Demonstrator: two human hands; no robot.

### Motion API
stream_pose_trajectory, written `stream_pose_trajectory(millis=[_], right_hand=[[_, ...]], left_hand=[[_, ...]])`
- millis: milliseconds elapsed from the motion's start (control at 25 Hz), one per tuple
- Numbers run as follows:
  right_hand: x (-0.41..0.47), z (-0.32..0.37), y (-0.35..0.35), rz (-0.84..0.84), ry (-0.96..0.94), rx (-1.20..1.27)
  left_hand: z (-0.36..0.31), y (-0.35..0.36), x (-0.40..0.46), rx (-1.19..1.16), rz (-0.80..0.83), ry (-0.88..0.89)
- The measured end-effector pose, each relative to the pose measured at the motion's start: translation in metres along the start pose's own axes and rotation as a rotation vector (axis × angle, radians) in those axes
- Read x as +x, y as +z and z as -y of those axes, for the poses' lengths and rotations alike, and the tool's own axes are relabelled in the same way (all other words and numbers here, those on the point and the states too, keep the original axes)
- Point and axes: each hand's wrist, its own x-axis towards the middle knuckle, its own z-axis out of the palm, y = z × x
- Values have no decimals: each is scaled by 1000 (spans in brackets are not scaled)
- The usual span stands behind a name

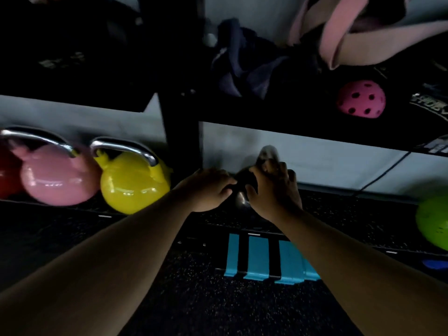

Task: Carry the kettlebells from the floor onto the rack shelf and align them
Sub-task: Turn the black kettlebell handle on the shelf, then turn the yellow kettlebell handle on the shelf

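both hands are gripping a dark kettlebell (242,190) on the low rack shelf (339,214), the left hand (208,190) curling over its left side and the right hand (271,190) wrapping its right side and handle. most of that kettlebell is hiding behind the fingers, and its handle top is blurring against the pale wall (315,154), so its colour and shape are hard to make out. left of the black upright post (181,117) a yellow kettlebell (133,187) is sitting touching a pink kettlebell (58,183), and a red one (7,173) is getting cut off by the left edge. on the far right a green ball (434,221) is running out of view. a pink perforated ball (361,99) is lying on the upper shelf beside white lettering too cut off to read. open shelf room is lying between the right hand and the green ball. blue blocks (264,260) are standing on the speckled floor (194,299) just near of the shelf edge.
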Motion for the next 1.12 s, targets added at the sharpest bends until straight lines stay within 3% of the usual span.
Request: stream_pose_trajectory(millis=[200,520,760,960,1120], right_hand=[[12,105,10,89,-58,73],[43,256,2,32,-34,177],[101,277,18,-5,-23,160],[129,282,47,174,10,316],[134,278,60,155,27,365]], left_hand=[[93,-28,-90,25,-44,-88],[228,-93,-180,89,-91,-189],[259,-91,-153,55,-141,-242],[269,-61,-109,-27,-3,-409],[253,-25,-92,-445,-283,-621]])
